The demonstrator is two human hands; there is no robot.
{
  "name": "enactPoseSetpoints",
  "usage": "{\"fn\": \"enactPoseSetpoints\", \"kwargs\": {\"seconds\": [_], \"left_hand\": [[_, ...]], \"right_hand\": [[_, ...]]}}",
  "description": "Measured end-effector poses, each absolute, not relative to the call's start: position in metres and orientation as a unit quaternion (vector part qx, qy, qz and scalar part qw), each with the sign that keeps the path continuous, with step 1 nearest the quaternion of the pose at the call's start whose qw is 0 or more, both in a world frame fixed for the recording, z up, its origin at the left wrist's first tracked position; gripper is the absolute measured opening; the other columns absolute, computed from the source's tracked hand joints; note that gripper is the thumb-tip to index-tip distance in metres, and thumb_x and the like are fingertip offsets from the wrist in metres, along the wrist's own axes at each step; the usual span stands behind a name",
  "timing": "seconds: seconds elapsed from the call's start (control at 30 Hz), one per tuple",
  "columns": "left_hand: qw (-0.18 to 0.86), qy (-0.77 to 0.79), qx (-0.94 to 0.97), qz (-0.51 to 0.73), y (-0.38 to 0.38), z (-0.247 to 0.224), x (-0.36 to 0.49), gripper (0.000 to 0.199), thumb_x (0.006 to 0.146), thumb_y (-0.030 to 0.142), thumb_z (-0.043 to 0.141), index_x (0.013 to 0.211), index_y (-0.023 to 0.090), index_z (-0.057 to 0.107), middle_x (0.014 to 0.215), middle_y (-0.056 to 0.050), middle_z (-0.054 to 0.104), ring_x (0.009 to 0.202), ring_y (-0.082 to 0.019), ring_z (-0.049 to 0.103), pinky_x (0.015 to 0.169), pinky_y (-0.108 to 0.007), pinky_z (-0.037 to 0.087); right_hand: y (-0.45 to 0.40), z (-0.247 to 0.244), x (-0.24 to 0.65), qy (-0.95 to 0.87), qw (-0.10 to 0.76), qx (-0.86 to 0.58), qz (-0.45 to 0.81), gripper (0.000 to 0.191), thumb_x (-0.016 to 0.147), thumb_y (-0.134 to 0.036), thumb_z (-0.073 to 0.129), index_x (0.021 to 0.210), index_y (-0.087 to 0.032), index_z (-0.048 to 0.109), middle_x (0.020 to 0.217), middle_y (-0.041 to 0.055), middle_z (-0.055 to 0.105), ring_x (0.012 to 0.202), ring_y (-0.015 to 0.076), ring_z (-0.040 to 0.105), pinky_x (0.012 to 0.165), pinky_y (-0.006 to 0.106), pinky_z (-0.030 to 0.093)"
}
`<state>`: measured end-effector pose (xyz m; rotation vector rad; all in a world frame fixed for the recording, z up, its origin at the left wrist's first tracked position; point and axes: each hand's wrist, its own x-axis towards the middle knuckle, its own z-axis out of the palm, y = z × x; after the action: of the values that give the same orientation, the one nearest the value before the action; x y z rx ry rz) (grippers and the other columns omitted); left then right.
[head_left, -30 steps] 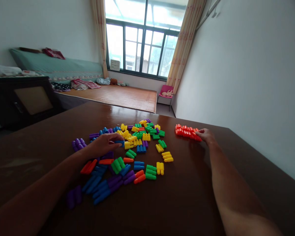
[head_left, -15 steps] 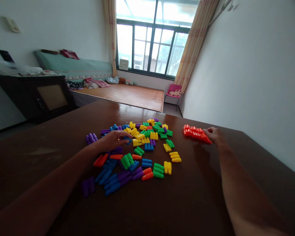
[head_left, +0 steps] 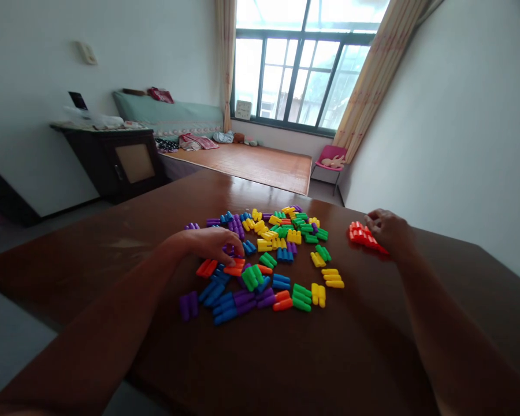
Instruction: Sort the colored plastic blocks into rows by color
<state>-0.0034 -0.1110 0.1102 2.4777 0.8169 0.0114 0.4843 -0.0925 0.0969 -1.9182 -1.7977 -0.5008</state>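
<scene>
On the brown table, my left hand (head_left: 216,245) reaches into a spread of plastic building blocks, palm down. Its thumb and fingers close on an orange-red building block (head_left: 234,267), which looks slightly tipped up. Right beside that piece lies a green block (head_left: 253,278). Away to the right, my right hand (head_left: 387,228) bends its fingers over the back edge of a group of orange-red blocks (head_left: 360,234) set side by side. Its fingertips touch the group, and the hand covers its right end. Another orange-red block (head_left: 207,267) sits under my left wrist.
Blue, purple, green and yellow blocks (head_left: 333,278) lie scattered over the middle of the glossy table (head_left: 294,364). Beyond the table stand a low bed (head_left: 260,167), a pink chair (head_left: 330,157) and a dark cabinet (head_left: 134,162).
My left hand has come down and nearer, onto the orange-red block. My right hand has shifted from the right end of the orange-red group to its back edge. The view has turned left.
</scene>
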Motion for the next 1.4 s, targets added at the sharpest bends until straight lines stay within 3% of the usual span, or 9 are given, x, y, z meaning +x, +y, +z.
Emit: {"fn": "enactPoseSetpoints", "kwargs": {"seconds": [0.2, 0.33, 0.53, 0.67, 0.77, 0.9, 1.1, 1.23, 1.4], "left_hand": [[0.244, 0.273, 0.931, 0.0, -0.114, 0.109, 0.005, 0.03, 0.078, 0.044, 0.068, 0.1, 0.023, 0.072, 0.102, -0.003, 0.066, 0.089, -0.016, 0.061, 0.079, -0.02, 0.044], [0.279, 0.284, 0.917, 0.024, -0.119, 0.11, 0.007, 0.028, 0.07, 0.043, 0.073, 0.088, 0.022, 0.07, 0.088, 0.0, 0.066, 0.076, -0.015, 0.06, 0.065, -0.02, 0.044], [0.32, 0.312, 0.875, 0.188, -0.122, 0.101, 0.025, 0.024, 0.074, 0.037, 0.069, 0.085, 0.017, 0.063, 0.085, 0.0, 0.064, 0.074, -0.013, 0.057, 0.064, -0.021, 0.045], [0.356, 0.316, 0.838, 0.265, -0.123, 0.092, 0.044, 0.028, 0.075, 0.038, 0.069, 0.091, 0.016, 0.061, 0.086, -0.001, 0.065, 0.07, -0.011, 0.058, 0.063, -0.023, 0.048], [0.364, 0.318, 0.829, 0.281, -0.126, 0.088, 0.054, 0.027, 0.075, 0.037, 0.07, 0.089, 0.016, 0.061, 0.081, 0.0, 0.065, 0.068, -0.011, 0.059, 0.063, -0.023, 0.049], [0.371, 0.317, 0.824, 0.288, -0.126, 0.085, 0.059, 0.028, 0.076, 0.036, 0.069, 0.094, 0.017, 0.061, 0.086, -0.002, 0.066, 0.075, -0.014, 0.062, 0.068, -0.026, 0.053], [0.345, 0.321, 0.83, 0.298, -0.117, 0.084, 0.051, 0.032, 0.082, 0.044, 0.061, 0.102, 0.019, 0.064, 0.11, -0.006, 0.065, 0.093, -0.019, 0.064, 0.079, -0.031, 0.056], [0.338, 0.328, 0.832, 0.295, -0.112, 0.085, 0.045, 0.034, 0.082, 0.05, 0.059, 0.093, 0.018, 0.068, 0.107, -0.007, 0.067, 0.097, -0.022, 0.063, 0.08, -0.032, 0.056], [0.334, 0.336, 0.831, 0.291, -0.11, 0.082, 0.044, 0.037, 0.081, 0.054, 0.059, 0.091, 0.02, 0.071, 0.103, -0.007, 0.069, 0.097, -0.022, 0.064, 0.081, -0.031, 0.055]], "right_hand": [[-0.098, 0.103, 0.446, -0.693, 0.222, -0.662, -0.178, 0.029, 0.085, -0.043, 0.048, 0.091, -0.021, 0.065, 0.089, 0.0074, 0.067, 0.068, 0.0187, 0.057, 0.06, 0.029, 0.038], [-0.107, 0.108, 0.412, -0.728, 0.238, -0.626, -0.144, 0.026, 0.086, -0.041, 0.049, 0.09, -0.021, 0.065, 0.094, 0.0073, 0.067, 0.068, 0.0175, 0.058, 0.061, 0.029, 0.039], [-0.132, 0.102, 0.338, -0.821, 0.298, -0.475, 0.104, 0.025, 0.088, -0.043, 0.052, 0.089, -0.022, 0.065, 0.079, 0.0022, 0.066, 0.064, 0.0143, 0.057, 0.061, 0.027, 0.044], [-0.151, 0.093, 0.299, -0.823, 0.292, -0.405, 0.27, 0.03, 0.086, -0.045, 0.057, 0.104, -0.022, 0.062, 0.085, 0.0013, 0.066, 0.071, 0.0136, 0.059, 0.064, 0.026, 0.048], [-0.159, 0.09, 0.287, -0.825, 0.313, -0.379, 0.281, 0.034, 0.08, -0.044, 0.066, 0.106, -0.022, 0.061, 0.094, 0.0025, 0.067, 0.078, 0.0144, 0.06, 0.067, 0.026, 0.049], [-0.157, 0.087, 0.286, -0.833, 0.329, -0.359, 0.264, 0.021, 0.082, -0.037, 0.064, 0.095, -0.02, 0.062, 0.083, 0.0003, 0.065, 0.071, 0.0119, 0.058, 0.064, 0.024, 0.047], [-0.114, 0.089, 0.345, -0.746, 0.393, -0.468, 0.265, 0.025, 0.074, -0.038, 0.068, 0.087, -0.018, 0.059, 0.073, -0.001, 0.063, 0.067, 0.0123, 0.059, 0.059, 0.024, 0.048], [-0.088, 0.092, 0.451, -0.6, 0.484, -0.599, 0.218, 0.036, 0.068, -0.045, 0.07, 0.088, -0.017, 0.059, 0.076, 0.0034, 0.066, 0.069, 0.0163, 0.063, 0.059, 0.027, 0.051], [-0.098, 0.074, 0.577, -0.363, 0.588, -0.708, 0.144, 0.032, 0.065, -0.042, 0.071, 0.078, -0.019, 0.055, 0.072, 0.0085, 0.068, 0.064, 0.0191, 0.065, 0.051, 0.027, 0.05]]}}
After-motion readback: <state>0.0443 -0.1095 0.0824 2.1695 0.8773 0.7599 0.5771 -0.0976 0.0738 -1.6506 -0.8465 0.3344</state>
